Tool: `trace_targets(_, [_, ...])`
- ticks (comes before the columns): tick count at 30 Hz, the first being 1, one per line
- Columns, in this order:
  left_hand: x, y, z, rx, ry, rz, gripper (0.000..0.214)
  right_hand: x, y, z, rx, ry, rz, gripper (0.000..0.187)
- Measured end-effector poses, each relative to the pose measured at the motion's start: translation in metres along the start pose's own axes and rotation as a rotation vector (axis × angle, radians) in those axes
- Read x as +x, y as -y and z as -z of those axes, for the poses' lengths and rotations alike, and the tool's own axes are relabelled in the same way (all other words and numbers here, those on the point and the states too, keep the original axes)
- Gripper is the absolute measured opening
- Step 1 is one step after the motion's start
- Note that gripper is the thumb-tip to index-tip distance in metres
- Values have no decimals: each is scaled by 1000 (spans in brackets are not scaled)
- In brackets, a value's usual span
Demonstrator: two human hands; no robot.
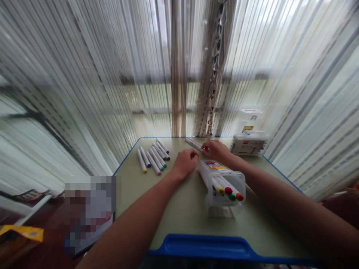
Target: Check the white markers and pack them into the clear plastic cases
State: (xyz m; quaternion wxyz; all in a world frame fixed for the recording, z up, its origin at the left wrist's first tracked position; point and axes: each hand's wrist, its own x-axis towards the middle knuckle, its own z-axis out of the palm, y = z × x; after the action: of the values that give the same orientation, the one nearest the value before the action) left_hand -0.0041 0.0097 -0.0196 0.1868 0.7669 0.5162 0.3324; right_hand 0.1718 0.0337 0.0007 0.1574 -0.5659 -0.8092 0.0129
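My right hand [216, 150] is at the far side of the table, its fingers closed around the near end of a white marker [193, 142] lying slantwise. Just left of it, my left hand [185, 163] rests low with curled fingers; whatever they may hold is hidden. Between my forearms a clear plastic marker case [206, 177] lies on its side, its open end toward me. Several markers inside show yellow, red, green and orange caps [239, 197]. Left of my left hand, a group of white markers [155, 157] lies loosely side by side, with yellow, blue, pink, teal and dark ends.
A second clear case [249, 144] stands at the back right corner with its lid raised. The pale table [179, 213] has a blue rim and a blue tray [206, 244] at its near edge. Striped curtains [157, 74] hang behind. A yellow packet [22, 233] is at lower left.
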Motion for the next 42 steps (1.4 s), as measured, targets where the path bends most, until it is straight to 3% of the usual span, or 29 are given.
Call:
trace_targets(7, [0,3,0,-8,-11,7,20,-13,-10,5,35,48,24,21])
trace_targets(12, [-1,1,2,-21,-6,-6,19,-34,-14,15,181,52,-74,24])
trace_targets(16, [-2,1,3,-18,-4,-7,20,-50,-18,21,288,39,-178,27])
trace_targets(22, [-1,1,3,-4,-1,20,22,-62,-30,24,292,-36,-115,28])
trace_targets(26, [0,-1,3,-29,-5,52,22,-62,-42,18,391,-70,-168,32])
trace_targets(29, [1,2,0,-113,-39,98,19,-61,-45,13,546,-115,-175,32])
trace_targets(34, [7,9,-3,-456,-121,212,38,-62,-41,13,755,-212,-76,34])
trace_targets(38, [8,6,-1,-697,-86,149,32,-64,-37,12,829,-258,-24,33])
trace_targets(42, [6,2,0,-753,-96,59,25,-64,-33,12,925,-308,3,30])
